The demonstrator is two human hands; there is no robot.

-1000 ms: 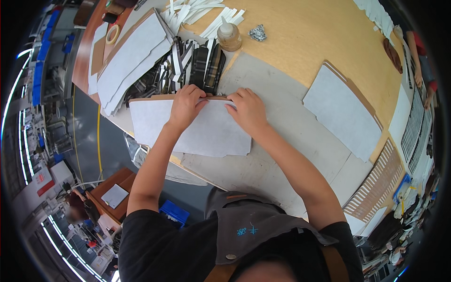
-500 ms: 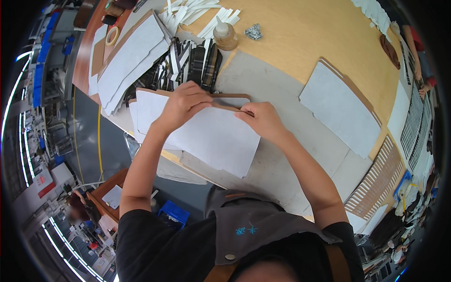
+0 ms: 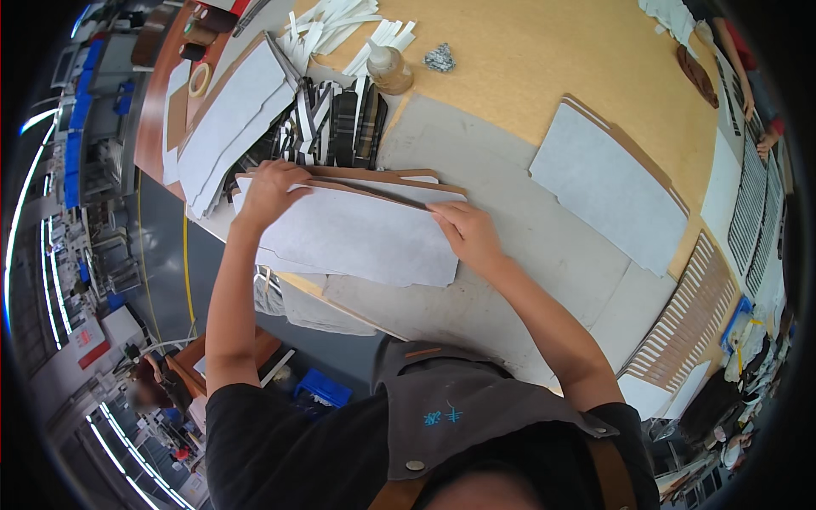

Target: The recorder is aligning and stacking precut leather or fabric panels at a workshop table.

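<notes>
Both hands grip the brown-edged upper side of a white panel (image 3: 365,238), which is raised and tilted above other similar panels on the table. My left hand (image 3: 274,194) is closed around the panel's edge toward its left end. At the right end, my right hand (image 3: 469,234) pinches the same edge between thumb and fingers. Behind it shows the brown edge of another panel (image 3: 446,189), with a dark gap between the two. A bundle of dark and white strips (image 3: 340,123) lies just beyond my hands.
A stack of white panels (image 3: 234,110) lies at the left. One more brown-edged panel (image 3: 612,183) rests at the right, near a slotted brown board (image 3: 684,314). A glue bottle (image 3: 391,72), crumpled foil (image 3: 439,58) and white strips (image 3: 327,30) sit at the back. Another person's arm (image 3: 738,64) appears far right.
My hands have moved apart along the panel's edge, the left one toward the left end. The panel's near side has shifted away from me, and a gap shows behind its edge.
</notes>
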